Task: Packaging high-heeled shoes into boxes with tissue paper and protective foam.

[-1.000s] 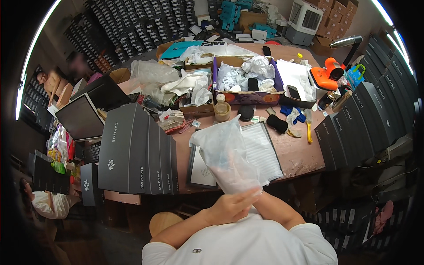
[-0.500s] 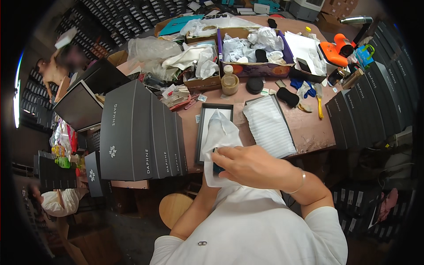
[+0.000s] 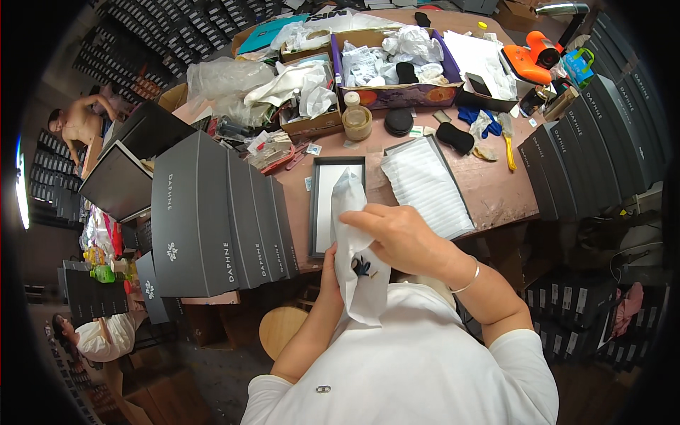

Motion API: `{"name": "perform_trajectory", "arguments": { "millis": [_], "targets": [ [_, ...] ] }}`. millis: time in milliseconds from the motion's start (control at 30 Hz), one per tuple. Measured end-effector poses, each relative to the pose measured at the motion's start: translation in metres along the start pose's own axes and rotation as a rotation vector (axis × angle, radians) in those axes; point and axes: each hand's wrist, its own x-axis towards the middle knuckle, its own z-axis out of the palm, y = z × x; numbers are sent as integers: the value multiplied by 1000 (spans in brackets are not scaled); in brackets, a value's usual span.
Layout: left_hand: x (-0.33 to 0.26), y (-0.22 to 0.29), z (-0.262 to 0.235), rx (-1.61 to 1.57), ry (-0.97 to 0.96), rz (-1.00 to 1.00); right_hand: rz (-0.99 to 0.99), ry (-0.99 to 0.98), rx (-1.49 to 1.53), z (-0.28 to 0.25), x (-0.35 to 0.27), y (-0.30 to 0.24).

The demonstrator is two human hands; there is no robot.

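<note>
In front of my chest I hold a sheet of white wrapping paper (image 3: pixel 352 290), standing up and folded around something. A dark blue, looped piece with a small gold bit (image 3: pixel 362 267) shows at its opening; the rest is hidden. My left hand (image 3: pixel 331 275) is wrapped round the paper's left side from below, with most fingers out of sight behind it. Higher up, my right hand (image 3: pixel 400 230) is closed on the paper's edge. Just beyond, a dark grey open box (image 3: pixel 315 212) with a white inside lies on the table. Right of it is a second shallow box with rippled white sheeting (image 3: pixel 425 185).
Stacked dark boxes stand at left (image 3: pixel 188 219) and right (image 3: pixel 567 170). Behind lie a purple carton of crumpled paper (image 3: pixel 397 95), a jar of liquid (image 3: pixel 356 124), a black sponge-like pad (image 3: pixel 455 138), a yellow-handled brush (image 3: pixel 510 152) and an orange device (image 3: pixel 528 60). Two people are at far left.
The white paper has come upright and opened toward me, baring the dark blue piece. My right hand has risen to the paper's upper edge. More of my left hand shows.
</note>
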Motion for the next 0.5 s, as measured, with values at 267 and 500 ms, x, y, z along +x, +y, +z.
{"name": "perform_trajectory", "arguments": {
  "millis": [267, 500],
  "targets": [
    [-5, -18, -49, -319, -24, 81, -299, -236, 392, 81, -39, -18],
    [-27, 20, -54, -184, 17, 472, 108, -822, 888, 15, -66, 72]
  ]
}}
